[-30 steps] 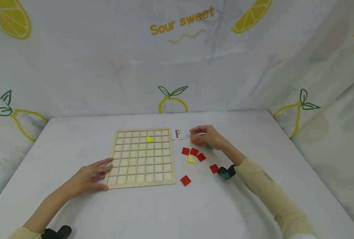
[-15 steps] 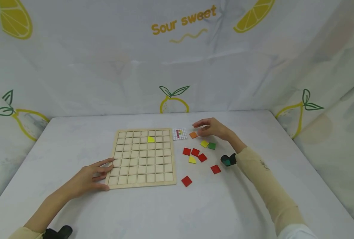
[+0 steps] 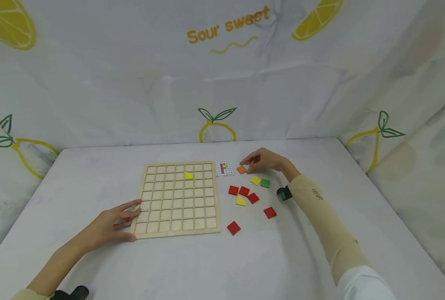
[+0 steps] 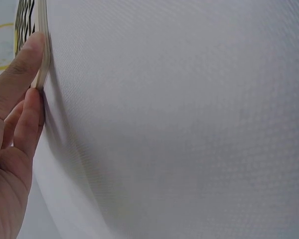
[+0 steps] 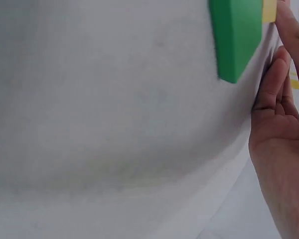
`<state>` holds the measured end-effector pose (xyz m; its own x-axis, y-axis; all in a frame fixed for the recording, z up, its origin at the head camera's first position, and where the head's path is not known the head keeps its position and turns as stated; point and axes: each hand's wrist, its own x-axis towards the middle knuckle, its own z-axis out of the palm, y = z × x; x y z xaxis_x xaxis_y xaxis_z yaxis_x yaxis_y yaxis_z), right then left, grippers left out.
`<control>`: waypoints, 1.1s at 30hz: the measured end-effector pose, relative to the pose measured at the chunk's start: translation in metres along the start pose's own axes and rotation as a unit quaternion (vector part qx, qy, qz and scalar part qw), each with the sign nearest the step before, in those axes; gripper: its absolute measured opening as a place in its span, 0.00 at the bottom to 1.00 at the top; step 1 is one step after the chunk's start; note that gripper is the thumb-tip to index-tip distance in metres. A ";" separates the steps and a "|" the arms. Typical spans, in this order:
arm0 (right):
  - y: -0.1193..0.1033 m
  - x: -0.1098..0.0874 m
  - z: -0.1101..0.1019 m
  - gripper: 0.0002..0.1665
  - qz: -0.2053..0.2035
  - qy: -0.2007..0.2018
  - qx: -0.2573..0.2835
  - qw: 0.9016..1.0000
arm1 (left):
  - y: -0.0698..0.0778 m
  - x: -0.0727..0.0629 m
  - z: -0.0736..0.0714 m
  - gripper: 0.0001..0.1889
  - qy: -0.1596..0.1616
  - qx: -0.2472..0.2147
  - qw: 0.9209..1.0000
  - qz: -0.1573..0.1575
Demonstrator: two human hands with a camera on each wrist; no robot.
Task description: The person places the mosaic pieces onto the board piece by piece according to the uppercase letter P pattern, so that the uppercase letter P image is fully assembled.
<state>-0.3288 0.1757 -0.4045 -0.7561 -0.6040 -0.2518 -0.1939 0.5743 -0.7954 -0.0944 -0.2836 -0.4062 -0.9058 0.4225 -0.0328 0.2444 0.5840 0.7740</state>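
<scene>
My left hand [image 3: 113, 223] rests at the left edge of a square wooden grid board [image 3: 217, 208], its thumb by the near corner and fingers along the side. In the left wrist view, thumb and fingertips touch the board's edge [image 4: 43, 59]. One yellow quarter-round tile [image 3: 188, 176] lies in a cell of the board. My right hand [image 3: 266, 160] is low over the table, thumb and index fingertips right at the edges of an orange tile [image 3: 241, 170]. Just nearer lie a yellow tile [image 3: 255, 180] and a green tile [image 3: 265, 183]; the green tile [image 5: 236, 40] looms large in the right wrist view.
A small printed grid card [image 3: 224, 168] lies against the board's far right side. Several red tiles, one the nearest red tile [image 3: 233, 228], and another yellow quarter-round tile [image 3: 240, 201] are scattered to the right of the board. A lemon-print cloth [image 3: 151, 83] hangs behind the table.
My right hand moved from over the orange tile to its far right, uncovering the yellow and green tiles, then came back slightly toward the orange tile's edge. My left hand stayed at the board.
</scene>
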 end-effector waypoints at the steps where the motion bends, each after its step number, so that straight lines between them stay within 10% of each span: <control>1: -0.001 0.001 0.001 0.18 -0.003 0.003 -0.009 1.000 | 0.000 -0.001 0.000 0.37 0.001 0.001 1.000 0.001; 15: 0.006 -0.009 0.007 0.17 -0.001 0.086 0.022 0.996 | -0.002 -0.002 0.000 0.36 0.002 0.010 1.000 0.013; 33: 0.005 -0.028 0.013 0.24 0.111 0.121 0.123 0.979 | -0.004 -0.003 0.001 0.42 0.008 -0.006 1.000 0.011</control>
<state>-0.3006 0.1883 -0.4086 -0.8938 -0.3140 -0.3202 0.1267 0.5081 -0.8519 -0.0926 -0.2860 -0.4096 -0.9053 0.4248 -0.0054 0.2613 0.5667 0.7814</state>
